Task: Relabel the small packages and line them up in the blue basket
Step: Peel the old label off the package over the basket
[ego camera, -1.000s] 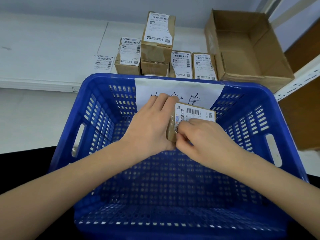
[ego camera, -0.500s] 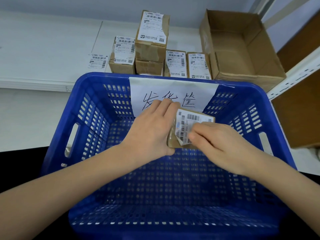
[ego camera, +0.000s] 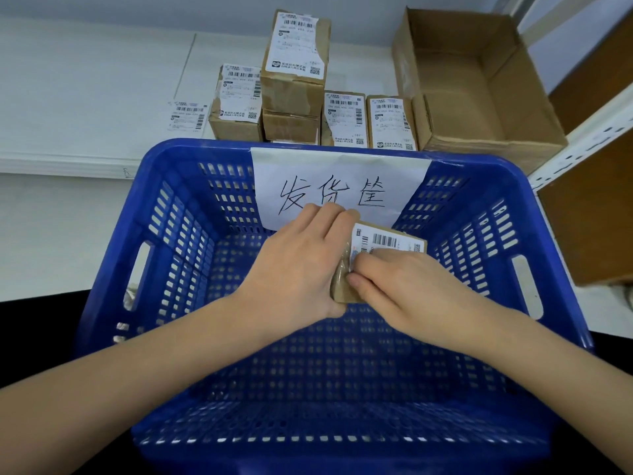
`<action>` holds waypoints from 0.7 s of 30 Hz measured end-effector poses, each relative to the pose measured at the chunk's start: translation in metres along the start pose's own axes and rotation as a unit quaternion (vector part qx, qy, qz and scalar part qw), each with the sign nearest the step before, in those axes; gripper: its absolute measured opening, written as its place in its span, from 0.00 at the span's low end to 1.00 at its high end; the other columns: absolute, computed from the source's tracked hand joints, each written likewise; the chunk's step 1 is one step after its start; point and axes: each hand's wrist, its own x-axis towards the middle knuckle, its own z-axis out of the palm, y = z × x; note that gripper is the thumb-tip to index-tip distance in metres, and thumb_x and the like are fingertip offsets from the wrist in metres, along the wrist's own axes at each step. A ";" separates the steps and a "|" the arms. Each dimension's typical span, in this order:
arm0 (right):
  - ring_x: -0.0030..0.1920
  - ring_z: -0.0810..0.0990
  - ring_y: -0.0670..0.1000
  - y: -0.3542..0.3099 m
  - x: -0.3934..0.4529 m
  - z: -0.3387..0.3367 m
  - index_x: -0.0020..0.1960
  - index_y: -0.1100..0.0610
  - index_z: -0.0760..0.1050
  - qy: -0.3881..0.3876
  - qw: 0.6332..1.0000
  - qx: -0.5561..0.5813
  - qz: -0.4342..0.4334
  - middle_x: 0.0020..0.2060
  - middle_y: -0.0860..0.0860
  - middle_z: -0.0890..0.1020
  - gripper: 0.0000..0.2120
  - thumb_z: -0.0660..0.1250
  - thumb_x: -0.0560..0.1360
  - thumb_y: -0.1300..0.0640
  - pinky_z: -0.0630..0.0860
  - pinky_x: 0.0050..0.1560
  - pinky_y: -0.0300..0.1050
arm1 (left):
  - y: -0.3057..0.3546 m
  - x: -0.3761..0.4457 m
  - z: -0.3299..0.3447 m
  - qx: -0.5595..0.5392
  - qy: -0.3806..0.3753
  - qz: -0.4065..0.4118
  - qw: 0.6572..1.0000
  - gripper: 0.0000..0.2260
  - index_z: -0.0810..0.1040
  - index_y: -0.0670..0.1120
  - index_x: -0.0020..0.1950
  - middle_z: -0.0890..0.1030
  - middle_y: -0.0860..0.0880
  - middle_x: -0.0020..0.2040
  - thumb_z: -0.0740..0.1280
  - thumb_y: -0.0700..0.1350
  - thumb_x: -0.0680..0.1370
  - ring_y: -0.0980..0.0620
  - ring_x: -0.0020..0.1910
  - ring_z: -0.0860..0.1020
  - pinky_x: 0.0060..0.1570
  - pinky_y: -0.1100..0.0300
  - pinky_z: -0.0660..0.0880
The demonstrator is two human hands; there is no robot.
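We are gripping the package (ego camera: 346, 286) in our left hand (ego camera: 301, 265) while our right hand (ego camera: 400, 286) is pinching the label (ego camera: 387, 240), pressed back down after lifting, over the basket (ego camera: 113, 279).

Looks like a packing or shipping room of a small warehouse. Stacked brown parcels (ego camera: 295, 63) bearing printed barcode labels on a white counter (ego camera: 85, 80), an open cardboard carton (ego camera: 479, 84) beside them, a perforated metal rack upright (ego camera: 582, 138), and a blue basket (ego camera: 164, 214) tagged with a handwritten paper sign (ego camera: 335, 186).
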 end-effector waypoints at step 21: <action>0.33 0.71 0.45 -0.004 -0.005 -0.008 0.35 0.53 0.67 -0.051 0.979 0.164 0.111 0.30 0.45 0.71 0.23 0.46 0.77 0.38 0.67 0.36 0.38 | -0.006 -0.003 -0.004 -0.003 0.006 0.052 0.999 0.41 0.67 0.42 0.62 0.76 0.46 0.55 0.79 0.51 0.54 0.47 0.50 0.73 0.32 0.51 0.78</action>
